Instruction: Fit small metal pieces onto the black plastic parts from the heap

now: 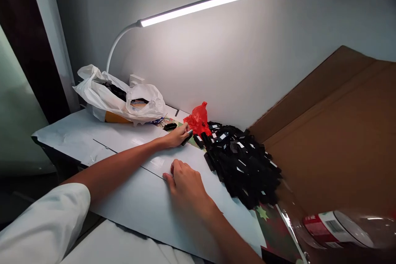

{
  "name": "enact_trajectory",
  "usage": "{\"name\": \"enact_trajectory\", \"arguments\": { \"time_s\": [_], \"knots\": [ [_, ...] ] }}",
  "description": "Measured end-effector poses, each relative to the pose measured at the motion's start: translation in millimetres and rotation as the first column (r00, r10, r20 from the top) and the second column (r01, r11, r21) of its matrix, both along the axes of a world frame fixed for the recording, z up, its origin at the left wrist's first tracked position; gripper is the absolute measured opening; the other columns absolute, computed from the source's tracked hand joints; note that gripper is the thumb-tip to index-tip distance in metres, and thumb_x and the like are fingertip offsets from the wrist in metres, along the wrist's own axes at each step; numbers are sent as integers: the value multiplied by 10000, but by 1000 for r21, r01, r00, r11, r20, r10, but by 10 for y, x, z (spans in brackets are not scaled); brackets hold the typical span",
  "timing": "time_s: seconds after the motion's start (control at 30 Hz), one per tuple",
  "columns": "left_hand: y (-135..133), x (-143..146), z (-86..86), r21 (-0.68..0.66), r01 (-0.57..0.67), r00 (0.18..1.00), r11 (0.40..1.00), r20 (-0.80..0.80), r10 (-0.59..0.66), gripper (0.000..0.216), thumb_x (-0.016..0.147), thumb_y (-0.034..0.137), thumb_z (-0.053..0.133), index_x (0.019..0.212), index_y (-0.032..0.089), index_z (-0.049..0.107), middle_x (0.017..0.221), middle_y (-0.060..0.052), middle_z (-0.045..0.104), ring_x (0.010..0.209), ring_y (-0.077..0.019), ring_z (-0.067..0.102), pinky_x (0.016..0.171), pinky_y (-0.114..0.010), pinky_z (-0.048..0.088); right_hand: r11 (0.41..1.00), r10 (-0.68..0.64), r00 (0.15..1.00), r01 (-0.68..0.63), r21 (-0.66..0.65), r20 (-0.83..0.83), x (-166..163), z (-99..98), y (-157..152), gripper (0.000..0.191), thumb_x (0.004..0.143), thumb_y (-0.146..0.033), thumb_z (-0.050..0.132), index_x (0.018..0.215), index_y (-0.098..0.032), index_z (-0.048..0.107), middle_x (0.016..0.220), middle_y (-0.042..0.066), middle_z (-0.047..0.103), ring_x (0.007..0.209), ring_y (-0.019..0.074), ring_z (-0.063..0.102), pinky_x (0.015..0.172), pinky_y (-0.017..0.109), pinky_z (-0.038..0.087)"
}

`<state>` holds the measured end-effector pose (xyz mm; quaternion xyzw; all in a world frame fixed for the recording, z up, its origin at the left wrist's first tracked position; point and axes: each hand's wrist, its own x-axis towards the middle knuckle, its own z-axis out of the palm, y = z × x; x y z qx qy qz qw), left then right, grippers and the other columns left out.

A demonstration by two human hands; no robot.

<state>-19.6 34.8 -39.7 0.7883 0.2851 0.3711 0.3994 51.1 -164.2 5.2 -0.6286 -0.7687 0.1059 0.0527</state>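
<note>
My left hand [177, 136] reaches to the back of the white board [136, 202], its fingers closed on a small black plastic piece [186, 139]. A light, silvery edge shows at its fingertips; I cannot tell whether it belongs to the piece. Nearer to me, my right hand [188, 179] hovers over or rests on the board with fingers loosely bent, the thumb apart from them and nothing visible in between. To the right lies a big heap of black plastic pieces [244, 161], several with white labels. A crumpled red plastic bag [199, 119] sits behind my left hand.
At the back left stands a white plastic bag [102, 95] with dark things inside. Another black piece [170, 126] lies beside it. A lit lamp [201, 6] hangs above. On the right are a large cardboard box [340, 132] and a clear bottle with a red-white label [337, 229].
</note>
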Motion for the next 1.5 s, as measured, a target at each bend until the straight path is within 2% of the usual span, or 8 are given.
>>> {"name": "enact_trajectory", "arguments": {
  "time_s": [0.17, 0.33, 0.6, 0.73, 1.17, 1.27, 1.4, 1.5],
  "knots": [
    [26, 15, -9, 0, 51, 999, 999, -11, -51, 167, 975, 346, 505, 1051, 201, 540, 722, 41, 523, 683, -165, 462, 674, -285, 373, 991, -115, 987, 122, 55, -108, -9, -160, 10, 81, 1036, -249, 627, 974, -204, 599, 960, 63, 736, 932, 267, 686, 726, 348, 397],
    [90, 48, -9, 55, 117, 993, 992, -40, -115, 285, 1009, 347, 423, 829, 184, 572, 778, -4, 558, 718, -162, 461, 696, -293, 370, 980, -152, 986, 159, 116, -67, -58, -297, 28, 91, 1038, -241, 635, 973, -196, 588, 969, 77, 726, 942, 276, 677, 762, 373, 415],
    [146, 62, -17, -47, 87, 995, 995, 61, -84, 319, 1007, 378, 434, 736, 210, 440, 674, 25, 438, 610, -132, 376, 595, -279, 320, 966, -100, 994, 108, 234, -47, -75, -430, -37, 35, 1046, -207, 592, 1056, -209, 559, 1039, 73, 710, 948, 264, 654, 771, 386, 406],
    [127, 50, 4, -124, 108, 991, 986, 95, -96, 346, 1013, 429, 444, 741, 217, 422, 637, 32, 429, 557, -120, 370, 530, -265, 312, 969, -101, 994, 110, 219, -53, -62, -415, -34, 41, 1044, -206, 580, 1017, -211, 549, 1032, 69, 706, 973, 270, 646, 774, 382, 400],
    [66, 3, 33, -378, 159, 984, 912, 136, -115, 408, 1045, 551, 439, 880, 200, 568, 463, 28, 490, 302, -125, 411, 319, -231, 225, 990, -30, 997, 39, 139, -66, -27, -262, -7, 51, 1051, -218, 529, 1006, -213, 554, 1073, 88, 686, 951, 263, 612, 759, 362, 393],
    [43, -19, 97, -449, 178, 979, 876, 172, -111, 395, 1049, 528, 452, 859, 197, 552, 548, 3, 560, 318, -108, 445, 318, -206, 234, 991, 12, 990, 6, 131, -140, 27, -214, 3, 55, 1031, -165, 558, 1037, -210, 590, 1042, 61, 703, 941, 236, 628, 770, 336, 423],
    [28, -36, 179, -536, 171, 972, 827, 231, -52, 352, 1036, 457, 494, 808, 191, 529, 629, -18, 592, 356, -92, 465, 328, -196, 241, 998, 64, 966, -56, 42, -249, 146, -104, 110, 270, 975, -116, 647, 1222, -226, 651, 970, 18, 735, 891, 198, 669, 750, 289, 461],
    [52, -27, 187, -580, 160, 965, 799, 263, -2, 359, 1023, 441, 505, 773, 186, 534, 590, -12, 559, 367, -94, 457, 336, -199, 238, 991, 116, 949, -91, 97, -293, 261, -33, 306, 193, 963, -120, 648, 1083, -240, 740, 993, 23, 760, 892, 187, 697, 768, 288, 488]
  ]
}}
